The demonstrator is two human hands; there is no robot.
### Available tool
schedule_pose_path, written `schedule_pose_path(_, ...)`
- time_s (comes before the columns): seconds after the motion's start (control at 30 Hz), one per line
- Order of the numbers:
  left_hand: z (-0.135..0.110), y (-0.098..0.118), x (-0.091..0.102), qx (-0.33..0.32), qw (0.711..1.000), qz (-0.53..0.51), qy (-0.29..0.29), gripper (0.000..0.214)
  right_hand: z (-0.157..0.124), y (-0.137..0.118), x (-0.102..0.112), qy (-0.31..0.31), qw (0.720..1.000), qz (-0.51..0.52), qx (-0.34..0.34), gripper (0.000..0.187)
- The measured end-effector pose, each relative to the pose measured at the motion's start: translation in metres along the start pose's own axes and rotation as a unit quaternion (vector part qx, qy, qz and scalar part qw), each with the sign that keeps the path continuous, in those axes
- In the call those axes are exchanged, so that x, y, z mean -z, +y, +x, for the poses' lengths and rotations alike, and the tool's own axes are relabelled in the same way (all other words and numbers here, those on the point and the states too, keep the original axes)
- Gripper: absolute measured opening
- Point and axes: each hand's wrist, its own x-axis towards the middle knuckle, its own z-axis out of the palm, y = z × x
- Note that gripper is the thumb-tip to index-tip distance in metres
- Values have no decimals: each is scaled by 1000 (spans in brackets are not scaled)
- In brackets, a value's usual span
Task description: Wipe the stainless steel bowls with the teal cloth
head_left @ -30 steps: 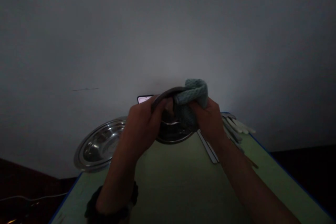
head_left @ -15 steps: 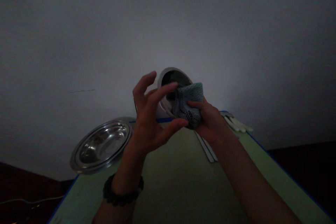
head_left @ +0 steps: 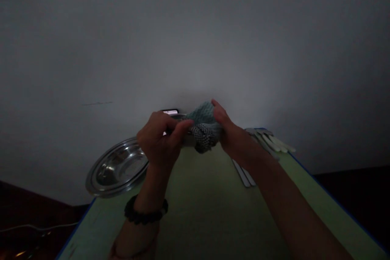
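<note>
A metal bowl (head_left: 189, 141) is held up above the table, mostly hidden behind my hands and a cloth. My left hand (head_left: 160, 138) is closed on the bowl's left side, thumb lying along the rim beside the cloth. A grey-green cloth (head_left: 204, 126) with a black-and-white checked part is bunched over the bowl's right side. My right hand (head_left: 233, 134) grips this cloth from the right, pressing it against the bowl; the fingers behind are hidden. A dark beaded bracelet (head_left: 144, 211) circles my left wrist.
Nested steel basins (head_left: 117, 170) stand on the left of the green table (head_left: 207, 215). Two flat metal strips (head_left: 243, 174) lie right of centre, and several white-handled utensils (head_left: 276, 143) at the back right. A phone (head_left: 170, 111) stands near the wall (head_left: 195, 40).
My left hand has gone from spread fingers to a grip on the bowl. The bowl has tipped from facing me to a flatter angle, lower and slightly left, with the cloth.
</note>
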Motion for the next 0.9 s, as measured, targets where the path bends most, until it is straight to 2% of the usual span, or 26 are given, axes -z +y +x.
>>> schedule_pose_path(0.03,-1,1,0,62,998,10,4,45,-1,3,0,1,998,-58,6,51)
schedule_pose_path(0.1,-2,0,-3,181,983,11,16,46,-2,6,1,-37,987,-155,25,55)
schedule_pose_path(0.17,-3,-6,-7,277,961,-11,26,49,-2,8,4,-84,971,-208,88,48)
schedule_pose_path(0.23,-4,-12,-11,346,938,-38,3,50,0,8,8,-141,952,-242,119,36)
schedule_pose_path(0.3,-6,-17,-14,386,919,-59,-47,50,2,5,11,-180,938,-274,113,31)
schedule_pose_path(0.37,-7,-16,-16,399,910,-71,-90,51,2,2,14,-185,931,-298,100,32)
schedule_pose_path(0.47,-8,-9,-19,397,906,-88,-120,52,0,-7,14,-160,927,-325,101,36)
schedule_pose_path(0.57,-9,-1,-23,382,900,-101,-182,51,-4,-15,11,-156,899,-399,90,40)
schedule_pose_path(0.67,-8,3,-24,350,899,-96,-245,49,-6,-18,12,-182,878,-437,75,40)
schedule_pose_path(0.83,-3,4,-19,348,902,-79,-244,48,-6,-21,31,-254,895,-365,28,43)
schedule_pose_path(0.9,-2,3,-19,355,899,-66,-248,48,-7,-21,35,-241,887,-393,24,45)
